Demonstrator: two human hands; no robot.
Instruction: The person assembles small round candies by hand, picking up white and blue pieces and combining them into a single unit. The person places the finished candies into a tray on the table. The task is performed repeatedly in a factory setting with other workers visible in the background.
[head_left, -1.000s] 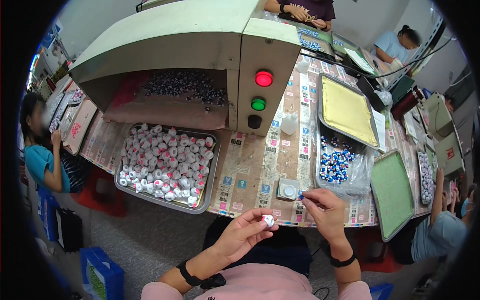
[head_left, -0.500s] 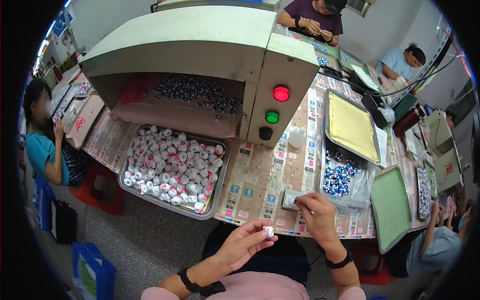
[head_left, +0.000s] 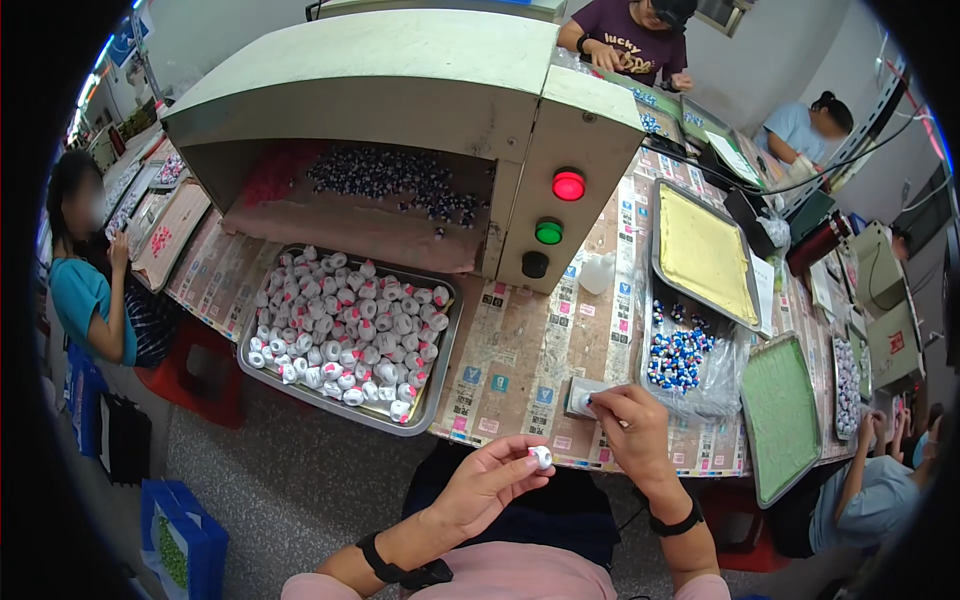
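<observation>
Between the thumb and fingers of my left hand [head_left: 497, 475] is a small white figurine head [head_left: 541, 458] with a dark round spot on it, just off the table's front edge. My right hand [head_left: 634, 425] pinches something too small and covered to make out, right at a small pale block [head_left: 585, 396] by the table edge. Left of my hands, a metal tray [head_left: 432, 400] holds many similar white pieces with pink parts. Beyond my right hand, another tray holds small blue-and-white pieces [head_left: 677, 362], with clear plastic beside them.
A large beige machine [head_left: 350, 70] with a red light [head_left: 568, 184] and a green light [head_left: 548, 232] stands behind the left tray; dark small pieces lie inside. At right are a yellow-lined tray [head_left: 703, 255] and a green-lined tray [head_left: 783, 420]. Co-workers sit around the tables.
My hands hold nearly the same positions; the white head in my left hand has turned slightly. The co-worker at the far table has moved their hands apart.
</observation>
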